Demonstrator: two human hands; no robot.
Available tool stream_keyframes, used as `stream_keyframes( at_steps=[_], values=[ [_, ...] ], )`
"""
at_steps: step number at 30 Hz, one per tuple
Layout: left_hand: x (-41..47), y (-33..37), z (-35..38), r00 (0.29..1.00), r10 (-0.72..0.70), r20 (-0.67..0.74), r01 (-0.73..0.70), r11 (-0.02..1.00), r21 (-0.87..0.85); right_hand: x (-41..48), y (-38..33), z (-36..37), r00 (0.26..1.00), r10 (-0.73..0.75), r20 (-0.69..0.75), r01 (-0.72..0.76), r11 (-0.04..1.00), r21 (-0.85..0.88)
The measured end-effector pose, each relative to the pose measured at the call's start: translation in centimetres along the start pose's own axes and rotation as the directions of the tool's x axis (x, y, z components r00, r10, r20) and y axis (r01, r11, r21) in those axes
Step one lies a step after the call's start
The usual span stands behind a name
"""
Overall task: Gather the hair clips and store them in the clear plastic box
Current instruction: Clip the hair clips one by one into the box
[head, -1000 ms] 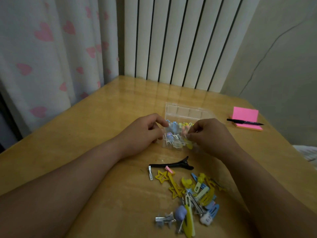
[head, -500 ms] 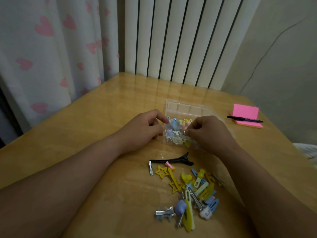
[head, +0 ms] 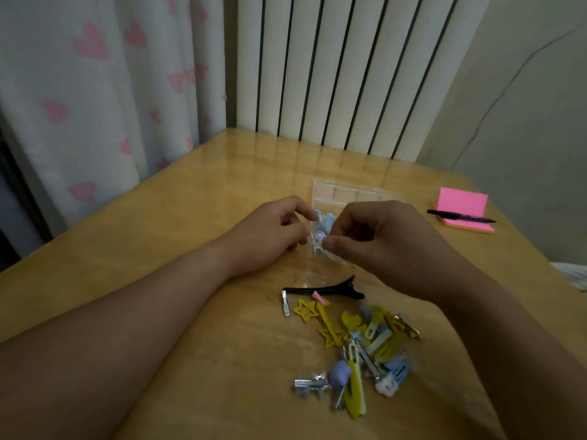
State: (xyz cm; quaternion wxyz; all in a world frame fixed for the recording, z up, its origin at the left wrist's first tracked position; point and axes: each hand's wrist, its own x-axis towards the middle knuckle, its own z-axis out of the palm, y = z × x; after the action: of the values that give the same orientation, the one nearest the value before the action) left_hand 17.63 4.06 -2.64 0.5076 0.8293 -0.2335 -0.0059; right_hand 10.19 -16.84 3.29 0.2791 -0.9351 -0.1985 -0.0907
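Hair clips (head: 365,344) mostly lie loose in a heap on the table (head: 190,217) near me, with a few already in the clear plastic box (head: 349,195) beyond. My left hand (head: 270,236) is curled at the box's left edge, thumb and forefinger seemingly steadying it. Between my hands a small clip (head: 318,239) sits over the box. My right hand (head: 381,246) has slid leftward across the box since a moment ago, thumb and forefinger pinched on that clip. I judge one more is going in, with plenty left.
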Motion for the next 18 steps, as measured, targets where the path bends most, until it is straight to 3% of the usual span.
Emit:
stream_keyframes(
  at_steps=[4,7,12,18],
  values=[
    [0.1,-0.2,0.0,1.0,-0.012,0.008,0.013,1.0,-0.006,-0.7,-1.7,-1.0,0.921,0.101,0.375,-0.043,0.986,-0.16],
    [0.2,-0.2,0.1,1.0,-0.01,0.007,0.011,1.0,-0.011,-1.1,-2.6,-0.3,0.856,0.156,0.493,0.034,0.935,-0.354],
    [0.3,-0.4,0.1,1.0,-0.009,0.004,0.009,1.0,-0.016,-1.2,-3.3,0.8,0.845,0.182,0.502,0.071,0.894,-0.443],
    [0.5,-0.6,0.2,1.0,-0.006,-0.004,0.006,1.0,-0.008,-1.0,-2.9,2.1,0.885,0.221,0.41,-0.045,0.917,-0.397]
  ],
)
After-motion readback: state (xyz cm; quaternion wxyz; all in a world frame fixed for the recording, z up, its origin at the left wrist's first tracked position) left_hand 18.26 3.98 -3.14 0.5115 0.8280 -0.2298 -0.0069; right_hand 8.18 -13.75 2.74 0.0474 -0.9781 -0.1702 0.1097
